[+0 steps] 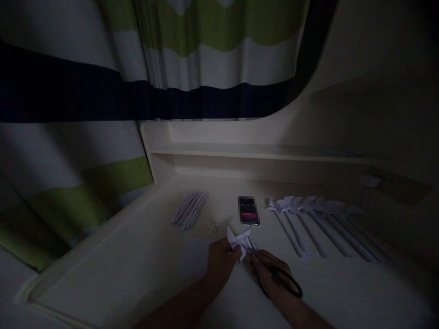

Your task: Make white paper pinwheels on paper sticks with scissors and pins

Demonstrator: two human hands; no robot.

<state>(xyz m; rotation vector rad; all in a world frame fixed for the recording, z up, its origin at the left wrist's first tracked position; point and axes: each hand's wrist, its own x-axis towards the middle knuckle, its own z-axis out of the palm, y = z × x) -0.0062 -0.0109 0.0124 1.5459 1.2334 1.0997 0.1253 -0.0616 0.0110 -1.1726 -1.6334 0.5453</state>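
Note:
A folded white paper pinwheel is pinched in my left hand, its pointed blades standing up above the desk. My right hand is closed around a pair of scissors with black loop handles. The blade end points up and left and meets the pinwheel's right side; whether it touches the paper I cannot tell. Under my left hand lies pale paper on the desk. Just beyond it is a small scatter of light bits, too small to name.
Several white rolled paper sticks lie bundled at back left. A phone with a blurred screen rests behind the pinwheel. Several paper pinwheels on sticks lie in a row at right. A shelf and curtain are behind; light is dim.

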